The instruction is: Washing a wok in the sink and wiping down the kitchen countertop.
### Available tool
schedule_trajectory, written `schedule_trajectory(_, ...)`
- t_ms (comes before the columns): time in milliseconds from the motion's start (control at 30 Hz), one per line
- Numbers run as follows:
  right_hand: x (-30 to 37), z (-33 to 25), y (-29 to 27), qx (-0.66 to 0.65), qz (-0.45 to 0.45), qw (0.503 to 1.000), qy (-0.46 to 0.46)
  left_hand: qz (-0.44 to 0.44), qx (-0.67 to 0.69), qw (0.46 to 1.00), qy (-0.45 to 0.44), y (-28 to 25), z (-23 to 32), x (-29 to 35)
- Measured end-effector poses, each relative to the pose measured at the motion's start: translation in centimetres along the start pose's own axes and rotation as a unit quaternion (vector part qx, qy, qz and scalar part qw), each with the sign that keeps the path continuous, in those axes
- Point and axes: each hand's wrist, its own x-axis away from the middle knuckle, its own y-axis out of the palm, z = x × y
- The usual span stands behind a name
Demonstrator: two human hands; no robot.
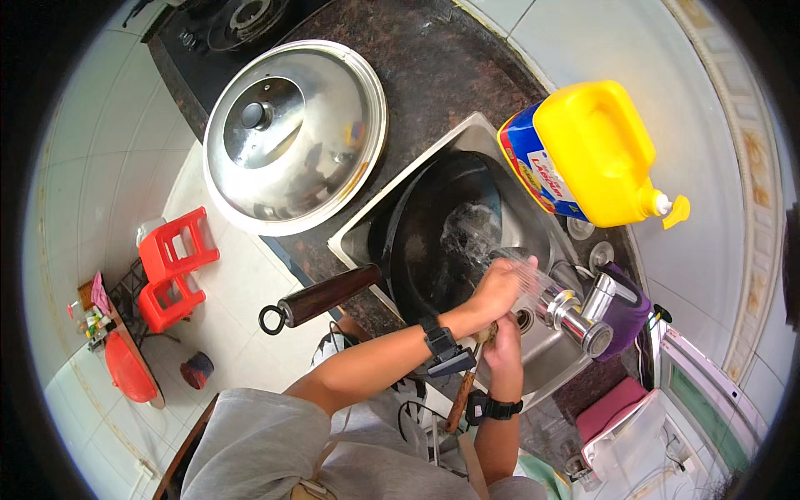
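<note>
Both my hands are together over the sink [546,367], beside the chrome faucet [575,321]. Running water crosses my left hand [498,292], whose fingers are curled and closed; the spray hides what they grip. Just below it, my right hand [502,343] is closed around a wooden-handled utensil [461,402]. That handle slants down toward my body, while my hands and the water cover its other end. In the sink rests a dark wok [425,242], tilted, its long handle [329,297] sticking out over the left rim. Water splashes inside the wok.
A large domed steel lid [333,125] lies on the dark counter [425,67] at the left. A yellow pump jug [596,150] stands behind the sink. A purple cloth [625,321] hangs by the faucet. Red stools [175,250] are on the floor. The stove [242,25] is at the far left.
</note>
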Motion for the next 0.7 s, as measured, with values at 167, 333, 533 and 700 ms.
schedule_trajectory(167,-1.5,-0.4,1.0,-0.012,-0.014,0.996,-0.089,-0.059,-0.436,0.893,0.09,-1.9,1.9,2.8)
schedule_trajectory(333,-2.6,-2.8,3.8,-0.01,-0.091,0.995,0.043,0.069,-0.525,0.785,0.321,-4.1,3.4,7.4)
schedule_trajectory(533,-5.6,-2.9,7.0,-0.06,-0.039,0.997,0.024,-0.042,-0.485,0.866,-0.112,-5.2,4.6,11.9)
schedule_trajectory(700,-8.0,-1.6,8.0,-0.136,-0.123,0.983,0.033,-0.002,-0.213,0.955,-0.206,-7.6,1.2,9.7)
